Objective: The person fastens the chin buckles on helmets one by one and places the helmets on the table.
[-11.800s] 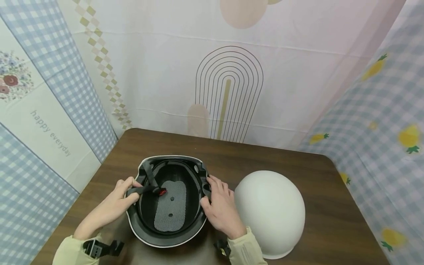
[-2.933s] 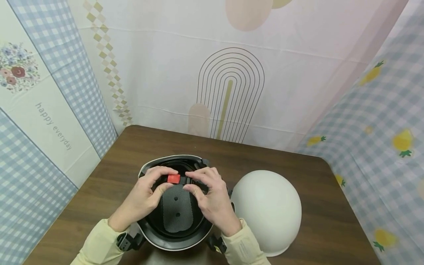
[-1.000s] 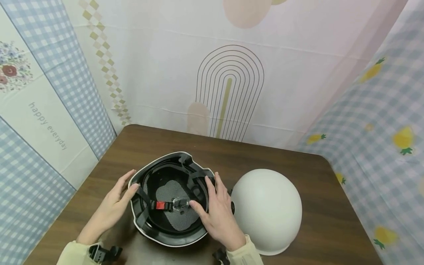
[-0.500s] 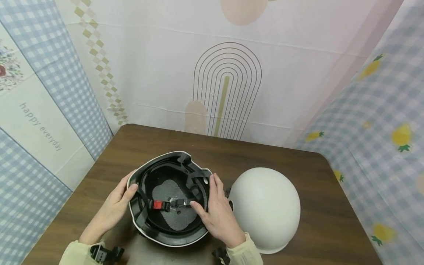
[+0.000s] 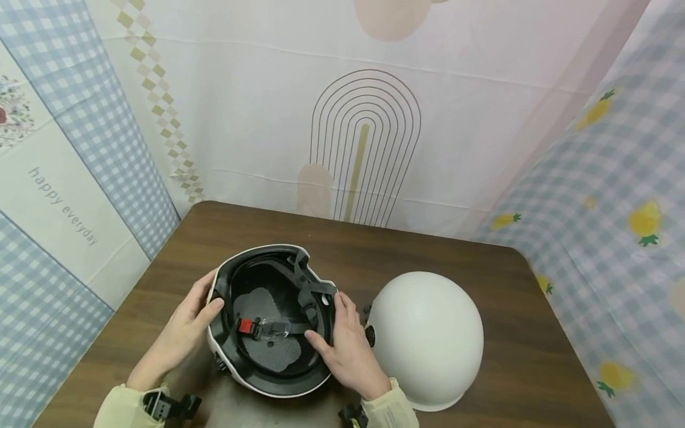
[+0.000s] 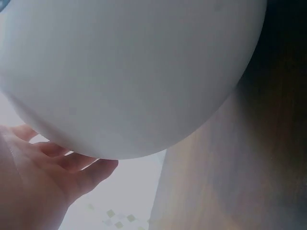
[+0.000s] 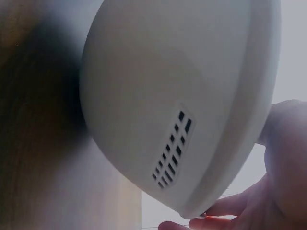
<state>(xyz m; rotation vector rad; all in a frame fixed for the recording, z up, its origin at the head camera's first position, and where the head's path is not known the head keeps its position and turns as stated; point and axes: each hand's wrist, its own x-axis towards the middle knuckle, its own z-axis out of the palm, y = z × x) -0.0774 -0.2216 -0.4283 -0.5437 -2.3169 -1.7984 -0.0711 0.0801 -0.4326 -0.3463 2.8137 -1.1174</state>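
Observation:
An upturned helmet, white outside with a black padded inside, sits near the front of the table, tilted. Its chin strap crosses the opening, with a red and black buckle lying over the grey mesh lining. My left hand grips the left rim, thumb on the edge and fingers around the outer shell. At the right rim, my right hand holds the helmet, thumb reaching inside by the strap. In the left wrist view the smooth shell fills most of the picture; the right wrist view shows a slotted vent.
A second white helmet stands dome up just right of my right hand, with a dark round fitting on its left side. The brown wooden table ends at a patterned cloth hanging behind and at both sides.
Both hands have let go of the chin strap buckle and now hold the helmet's rims. The helmet has turned and tilted, and the buckle has shifted left. The second helmet stays put.

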